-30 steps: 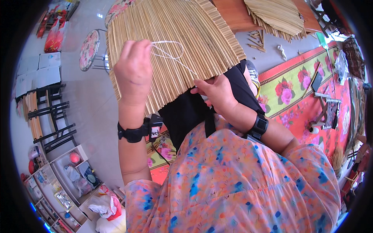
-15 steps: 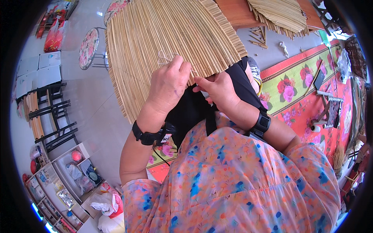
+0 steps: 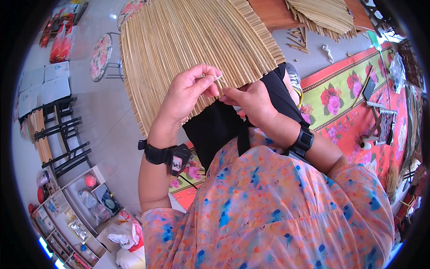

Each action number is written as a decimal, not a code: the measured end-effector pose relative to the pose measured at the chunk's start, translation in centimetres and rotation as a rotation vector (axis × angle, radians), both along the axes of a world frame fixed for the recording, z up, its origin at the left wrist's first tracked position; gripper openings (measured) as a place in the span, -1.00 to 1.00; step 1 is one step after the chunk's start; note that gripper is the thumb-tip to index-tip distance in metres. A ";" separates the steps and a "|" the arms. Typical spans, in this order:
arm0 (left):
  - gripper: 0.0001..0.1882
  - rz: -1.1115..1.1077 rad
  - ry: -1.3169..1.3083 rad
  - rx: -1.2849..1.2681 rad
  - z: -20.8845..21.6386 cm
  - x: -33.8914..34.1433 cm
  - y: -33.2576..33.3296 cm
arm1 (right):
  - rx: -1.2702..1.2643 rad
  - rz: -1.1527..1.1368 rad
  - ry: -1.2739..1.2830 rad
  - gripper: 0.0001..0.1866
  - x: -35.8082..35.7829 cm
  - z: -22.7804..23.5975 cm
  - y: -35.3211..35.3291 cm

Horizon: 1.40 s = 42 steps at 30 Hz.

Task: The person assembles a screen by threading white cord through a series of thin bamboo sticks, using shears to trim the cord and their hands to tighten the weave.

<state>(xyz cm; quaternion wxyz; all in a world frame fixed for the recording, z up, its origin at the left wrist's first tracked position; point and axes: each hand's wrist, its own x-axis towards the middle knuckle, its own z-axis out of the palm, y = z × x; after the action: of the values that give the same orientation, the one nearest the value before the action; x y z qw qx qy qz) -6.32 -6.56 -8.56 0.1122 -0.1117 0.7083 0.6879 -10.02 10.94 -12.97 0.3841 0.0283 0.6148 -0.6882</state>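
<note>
A fan-shaped mat of straw-coloured reed stalks [image 3: 192,40] rests over my lap, its trimmed near edge toward me. At that edge my left hand [image 3: 190,89] pinches a thin white string [image 3: 217,78] between thumb and fingers, just above the stalks. Beside it, my right hand [image 3: 253,101] grips the mat's near edge, thumb on top and fingers partly hidden beneath. The two hands are close together, their fingertips nearly meeting.
A second reed mat [image 3: 322,15] lies on the wooden table [image 3: 271,15] ahead. Cut stalk pieces [image 3: 298,40] and a white string bundle [image 3: 328,53] are on the floor. A flowered stool [image 3: 102,57] and folded metal frames [image 3: 60,130] stand left; a flowered carpet [image 3: 345,107] lies right.
My left hand has rolled over, thumb now showing, and draws the string at the edge; the loose loop on the mat is no longer visible. My right hand stays at the edge.
</note>
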 end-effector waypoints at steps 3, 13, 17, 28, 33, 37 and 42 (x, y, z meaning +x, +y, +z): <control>-0.85 0.033 0.027 0.165 -0.3 -0.4 1.3 | 0.060 0.009 0.038 -0.67 -0.2 0.3 0.0; -0.89 -0.045 0.185 -0.291 0.3 -1.3 2.8 | 0.007 -0.083 -0.035 -0.73 0.4 0.1 -0.3; -0.89 -0.089 0.220 -0.375 0.6 -1.8 2.0 | 0.001 -0.041 -0.012 -0.72 0.2 -1.0 -0.1; -0.90 0.361 0.240 -0.463 0.7 1.9 -3.9 | -0.560 -0.306 -0.315 -0.59 -1.1 -2.1 -1.0; -0.89 0.430 0.337 -0.406 2.3 3.7 -3.3 | -0.580 -0.391 -0.087 -0.67 -1.6 0.7 1.7; -0.87 0.458 0.516 -0.513 4.2 5.0 -1.7 | -0.647 -0.546 0.135 -0.74 -2.0 4.7 4.6; -0.87 0.507 0.696 -0.490 7.0 5.4 0.3 | -0.627 -0.599 0.590 -0.64 -4.6 9.7 10.9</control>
<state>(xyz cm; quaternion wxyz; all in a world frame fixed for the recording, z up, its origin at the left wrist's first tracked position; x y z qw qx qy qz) -0.93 -6.23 -1.53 -0.3313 -0.0671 0.7951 0.5034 -14.57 21.83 -3.25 -0.0290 -0.1085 0.4262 -0.8976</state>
